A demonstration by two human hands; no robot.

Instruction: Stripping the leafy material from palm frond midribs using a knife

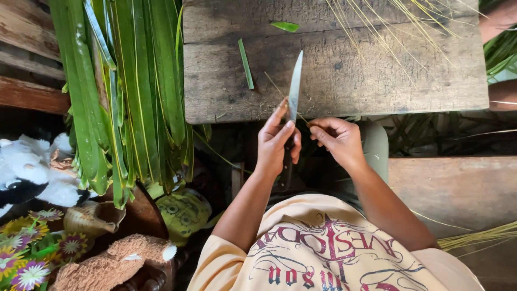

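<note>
Just off the table edge point(334, 116), hands grip knife point(294, 86) and thin midrib point(280, 91).

- The knife point(294, 86) handle is hidden inside the left hand point(277, 141); only the blade shows above it.
- The thin strip pinched in the right hand point(336, 137) is too fine to make out.
- Left of the left hand, the leaves point(129, 86) run off the top edge.
- Far right of the right hand, another person's arm point(498, 21) is cut by the edge.
</note>
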